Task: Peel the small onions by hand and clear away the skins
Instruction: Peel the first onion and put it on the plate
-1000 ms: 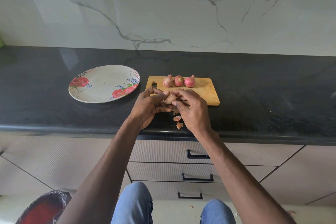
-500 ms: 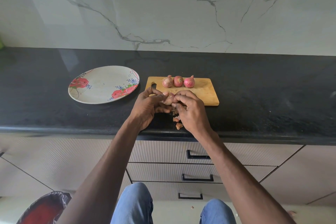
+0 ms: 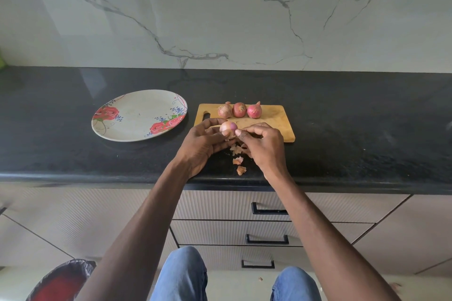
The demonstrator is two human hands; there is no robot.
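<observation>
Low in the frame, a bin with a dark liner (image 3: 61,281) sits at the bottom left beside blue-jeaned knees. Above the drawers, loose skins (image 3: 239,165) lie near the black table's (image 3: 367,149) front edge at centre. Just over them, the left hand (image 3: 203,146) has its grip curled round a half-peeled onion (image 3: 227,128), while the right hand (image 3: 264,146) pinches at its side with thumb and forefinger. Behind, three unpeeled onions (image 3: 239,110) line the wooden board (image 3: 276,124); a flowered plate (image 3: 139,115) lies left of it.
</observation>
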